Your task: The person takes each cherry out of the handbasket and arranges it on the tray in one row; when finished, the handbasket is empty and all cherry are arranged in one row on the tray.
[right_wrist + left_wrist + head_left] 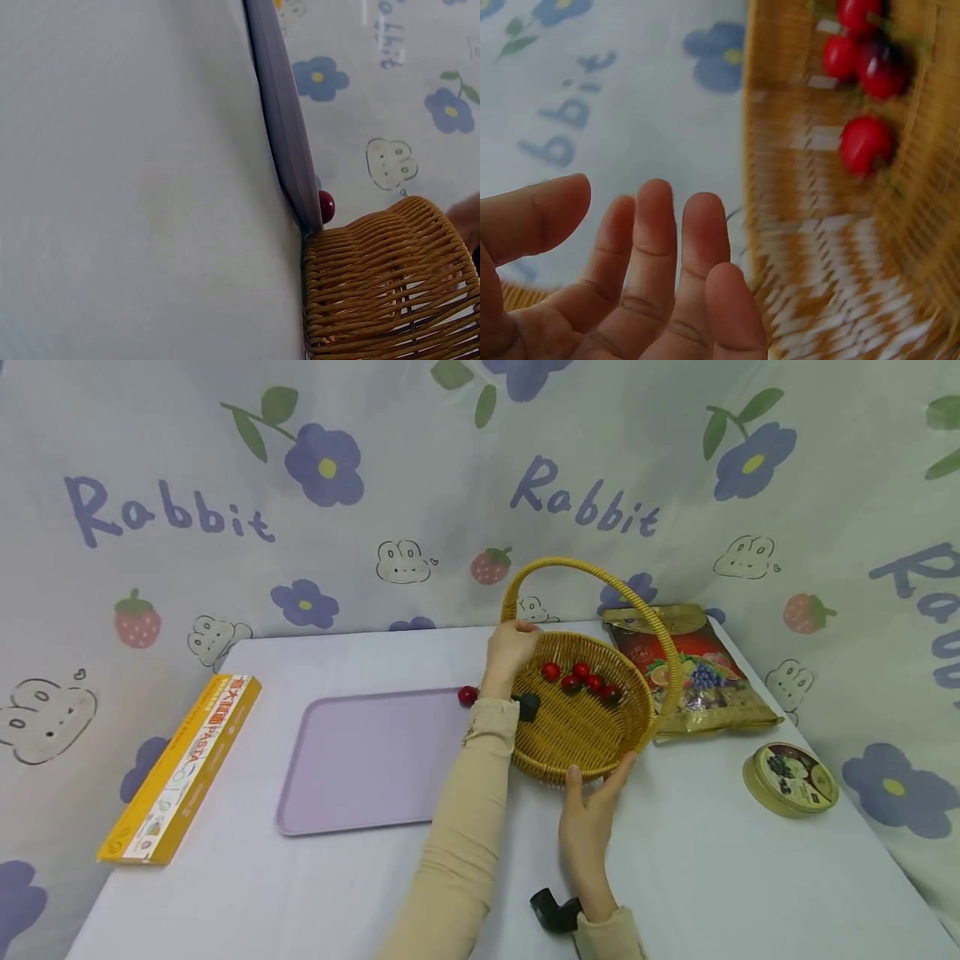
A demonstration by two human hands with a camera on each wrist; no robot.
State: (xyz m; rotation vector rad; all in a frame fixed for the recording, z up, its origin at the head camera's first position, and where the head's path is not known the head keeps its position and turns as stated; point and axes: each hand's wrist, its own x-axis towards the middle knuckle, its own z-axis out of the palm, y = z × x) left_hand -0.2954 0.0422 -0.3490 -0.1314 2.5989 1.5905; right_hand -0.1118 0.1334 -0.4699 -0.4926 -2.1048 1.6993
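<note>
A round woven basket (570, 731) with a tall arched handle holds several red cherries (581, 671). At its back-left rim, near the handle's base, is my left hand (512, 652). The left wrist view has its fingers (654, 232) extended and gently bent beside the basket wall (802, 225), nothing between them and the thumb. My right hand (590, 827) touches the basket's front side with thumb and fingers spread; its other fingers are hidden. A single cherry (468, 696) sits outside the basket, by the right end of the lilac tray (367, 760).
A yellow pasta box (180, 768) lies along the left side of the white table (315, 893). Behind the basket on the right is a gold and red food bag (697, 672), with a round tin (791, 779) in front of it. A patterned curtain (450, 485) closes the back.
</note>
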